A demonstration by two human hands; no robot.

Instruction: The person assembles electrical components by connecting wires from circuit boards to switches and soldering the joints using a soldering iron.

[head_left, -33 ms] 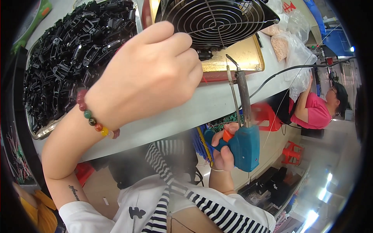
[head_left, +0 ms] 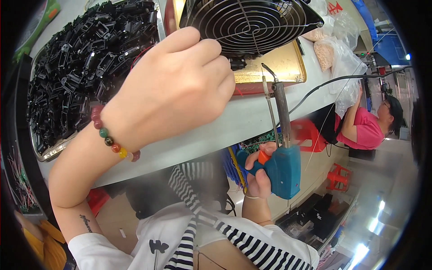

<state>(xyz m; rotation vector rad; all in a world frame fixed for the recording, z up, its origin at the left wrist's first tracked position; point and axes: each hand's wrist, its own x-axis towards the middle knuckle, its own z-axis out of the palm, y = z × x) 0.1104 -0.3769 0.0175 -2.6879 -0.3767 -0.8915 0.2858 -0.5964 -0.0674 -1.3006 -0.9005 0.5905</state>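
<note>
My left hand [head_left: 180,81] is curled closed, knuckles up, in front of a black fan with a wire guard [head_left: 252,27]. Its fingertips are hidden, so what they grip cannot be made out. A small black part [head_left: 237,63] shows just past the knuckles, and thin red wire [head_left: 239,91] sticks out by the fist. My right hand [head_left: 258,173] is wrapped round the handle of a teal soldering gun [head_left: 285,173] with an orange trigger. The gun points up, its bent tip [head_left: 269,69] beside a thin solder feed tube [head_left: 266,90], in front of the gold-coloured tray [head_left: 281,67].
At the left, a metal tray [head_left: 47,155] is heaped with black plastic parts [head_left: 85,58]. A black cable [head_left: 324,85] runs off right from behind the gun. Clear plastic bags [head_left: 344,63] lie at the table's right end. Beyond are a person in pink [head_left: 364,128] and a red stool [head_left: 338,177].
My left hand and its bead bracelet have shifted very slightly to the right and down. The right hand and soldering gun have stayed in place.
</note>
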